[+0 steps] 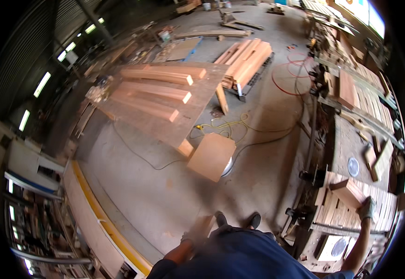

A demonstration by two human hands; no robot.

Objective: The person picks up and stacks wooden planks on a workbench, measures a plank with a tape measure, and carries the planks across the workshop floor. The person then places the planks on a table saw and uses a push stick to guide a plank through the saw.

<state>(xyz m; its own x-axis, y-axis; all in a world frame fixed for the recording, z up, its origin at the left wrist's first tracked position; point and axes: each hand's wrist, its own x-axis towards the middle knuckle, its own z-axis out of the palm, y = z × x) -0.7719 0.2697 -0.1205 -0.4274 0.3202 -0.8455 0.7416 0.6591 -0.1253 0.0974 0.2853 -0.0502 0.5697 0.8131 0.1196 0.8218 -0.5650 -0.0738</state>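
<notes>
At the right, my gloved right hand (366, 209) is closed round the near end of a short, thick wooden block (347, 192). That block lies at an angle on a row of narrow wooden strips (335, 210) set side by side on the workbench. Low in the middle, beside my body, my left hand (188, 240) is smeared by motion. It appears closed on another wooden block (202, 227), also blurred, held above the floor near my shoes. My left fingers are mostly hidden.
Several beams lie on a plywood table (191, 111) ahead; a stack of beams (246, 63) stands beyond it. A brown board (212, 156) rests by the table's near leg. Yellow cord (232, 124) and red hose (279, 83) cross the floor. A yellow-edged machine (95, 207) stands left.
</notes>
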